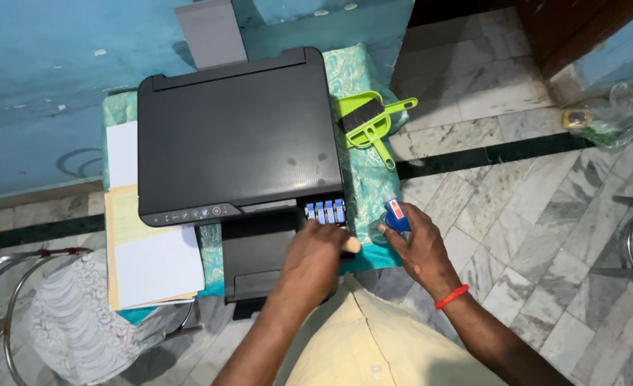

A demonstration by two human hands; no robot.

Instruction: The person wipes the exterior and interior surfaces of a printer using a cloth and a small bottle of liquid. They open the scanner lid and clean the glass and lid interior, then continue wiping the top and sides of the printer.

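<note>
Ink tanks [325,211] sit in a row of four small blue-capped compartments at the front right corner of a black printer [238,136]; what is inside them cannot be made out from above. The printer stands on a low bench [363,179] covered with a teal patterned cloth, its flat lid closed, a strip of buttons along the front edge and a black output tray [256,261] pulled out toward the person. A grey paper support [211,32] rises at its back against the blue wall.

The left hand [315,261] rests just below the tanks, fingers curled at the front of the printer; a pale rounded tip shows at its right edge, but whether the grip is clenched on something cannot be told. The right hand [420,246], with a red band at the wrist, is closed around a small blue ink bottle [395,214] with a red and white label, held just right of the tanks. Something clear shows between the two hands, too blurred to identify.

A green dustpan [370,121] holding a dark-bristled brush lies on the cloth right of the printer. White and cream paper sheets [148,261] lie left of it, partly under the printer. A white lacy cloth [73,322] drapes a metal-framed stool at lower left, cut off by the frame edge. A crumpled clear plastic bag [617,114] lies on the marble floor at right.
</note>
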